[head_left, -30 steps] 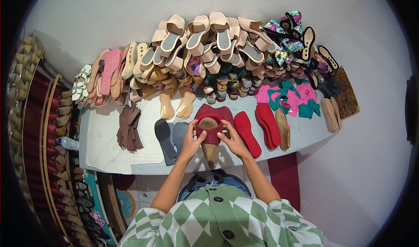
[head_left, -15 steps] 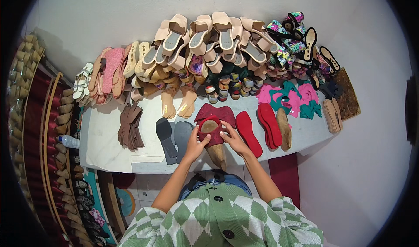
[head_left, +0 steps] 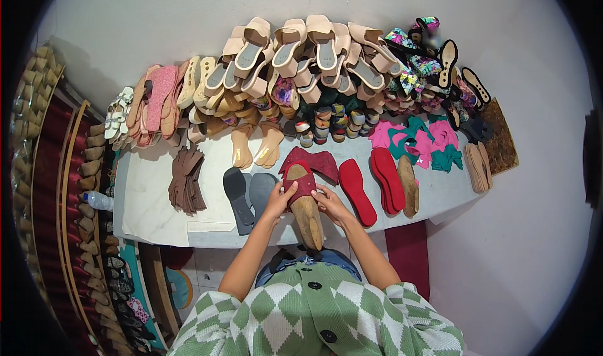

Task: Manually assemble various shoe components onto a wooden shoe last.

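A maroon strap [head_left: 303,188] wraps around a wooden shoe last [head_left: 308,223] at the middle of the near side of a pale grey table [head_left: 443,192], held between a worker's two bare hands. The left hand [head_left: 279,200] grips the strap's left side, thumb laid on top; the right hand [head_left: 331,206] grips the right side, thumb and fingers closed in on it. The last points toward the worker, its near end reaching past the table's near edge in this view. Just beyond the hands lie maroon cut pieces [head_left: 321,163]. On the left, grey soles [head_left: 236,192] crowd the left hand, one partly behind it. On the right, a red sole [head_left: 357,189] lies near the right hand, then a red stack [head_left: 385,177] and a second wooden last [head_left: 408,189]. Beyond that, bare tabletop stretches right to beige insoles [head_left: 478,166] near the table's right edge. Piled sandals [head_left: 325,49] line the far side.
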`<state>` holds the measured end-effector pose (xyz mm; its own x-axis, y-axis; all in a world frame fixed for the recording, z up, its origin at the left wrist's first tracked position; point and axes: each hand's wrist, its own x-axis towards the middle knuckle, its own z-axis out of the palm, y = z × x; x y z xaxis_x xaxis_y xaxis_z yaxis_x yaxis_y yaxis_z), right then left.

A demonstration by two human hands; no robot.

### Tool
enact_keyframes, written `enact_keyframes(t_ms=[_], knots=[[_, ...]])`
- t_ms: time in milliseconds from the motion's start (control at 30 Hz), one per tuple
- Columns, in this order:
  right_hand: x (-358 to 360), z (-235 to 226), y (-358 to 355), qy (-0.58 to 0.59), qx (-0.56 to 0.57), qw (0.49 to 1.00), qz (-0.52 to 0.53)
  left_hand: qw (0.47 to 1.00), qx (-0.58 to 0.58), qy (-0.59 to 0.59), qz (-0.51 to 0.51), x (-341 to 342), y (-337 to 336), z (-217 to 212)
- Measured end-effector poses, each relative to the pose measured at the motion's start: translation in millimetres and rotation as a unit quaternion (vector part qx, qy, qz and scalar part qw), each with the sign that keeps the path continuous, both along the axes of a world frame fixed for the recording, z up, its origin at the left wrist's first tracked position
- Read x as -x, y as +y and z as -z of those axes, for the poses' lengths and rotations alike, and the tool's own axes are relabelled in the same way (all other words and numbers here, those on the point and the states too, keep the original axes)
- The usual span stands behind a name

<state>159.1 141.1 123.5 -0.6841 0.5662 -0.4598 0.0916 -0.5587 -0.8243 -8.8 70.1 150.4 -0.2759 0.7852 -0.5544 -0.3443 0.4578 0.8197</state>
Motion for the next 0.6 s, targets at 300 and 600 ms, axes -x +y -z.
enact_keyframes(t_ms=[300,600], knots=[[10,33,-13,0.031,0.077,0.994,0.073,0.996,0.023,-0.079,-0.038,-7,-8,46],[2,42,-4,-0.001,0.117,0.991,0.068,0.990,0.004,-0.139,-0.017,-14,-23,80]])
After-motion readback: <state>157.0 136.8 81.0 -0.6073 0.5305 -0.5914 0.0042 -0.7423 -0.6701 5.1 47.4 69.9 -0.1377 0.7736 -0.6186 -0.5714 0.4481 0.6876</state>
